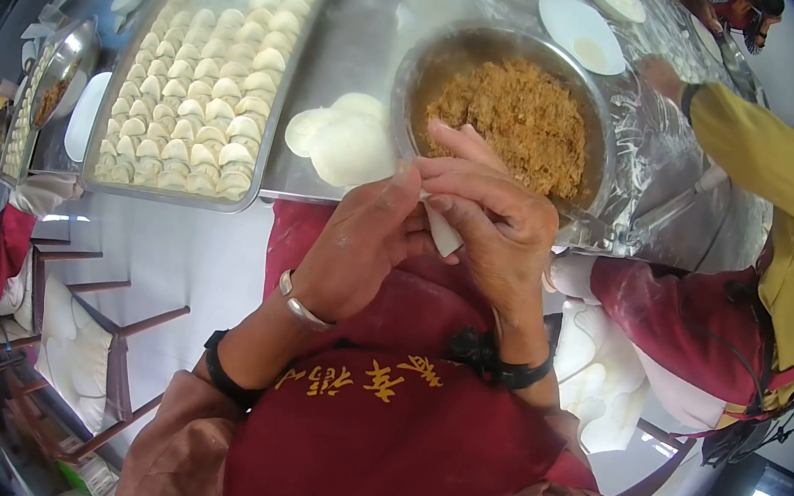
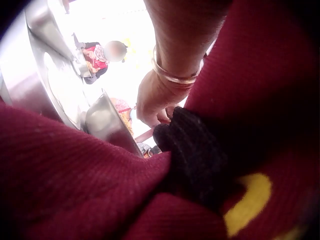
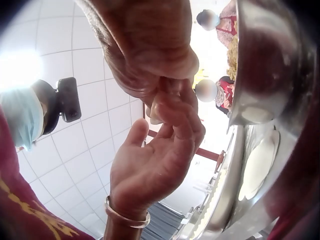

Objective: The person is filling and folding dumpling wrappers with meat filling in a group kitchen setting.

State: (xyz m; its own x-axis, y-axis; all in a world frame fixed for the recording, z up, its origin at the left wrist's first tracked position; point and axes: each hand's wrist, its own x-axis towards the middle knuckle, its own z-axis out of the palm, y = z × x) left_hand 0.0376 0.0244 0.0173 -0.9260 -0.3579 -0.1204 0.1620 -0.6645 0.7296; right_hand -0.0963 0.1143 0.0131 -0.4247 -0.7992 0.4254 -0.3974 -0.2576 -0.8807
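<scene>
Both hands meet in front of the apron, at the near rim of the steel bowl [image 1: 606, 125] of brown filling [image 1: 515, 113]. A folded piece of white dough [image 1: 442, 232] pokes out below the fingers. My right hand [image 1: 505, 224] pinches it between thumb and fingers. Against it lies my left hand [image 1: 364, 234], its fingers bent around the dough's other side. In the right wrist view the left hand [image 3: 155, 165] is palm up with its thumb apart, under the right hand [image 3: 150, 55], and a bit of dough [image 3: 155, 115] shows between them. Flat round wrappers [image 1: 346, 141] lie left of the bowl.
On the left stands a metal tray [image 1: 268, 121] with rows of shaped dumplings [image 1: 219, 111]. White plates [image 1: 581, 33] sit behind the bowl. At the right, a person in a yellow sleeve [image 1: 771, 152] reaches over the floured table [image 1: 652, 141]. Chairs [image 1: 83, 347] stand beyond the table's near edge.
</scene>
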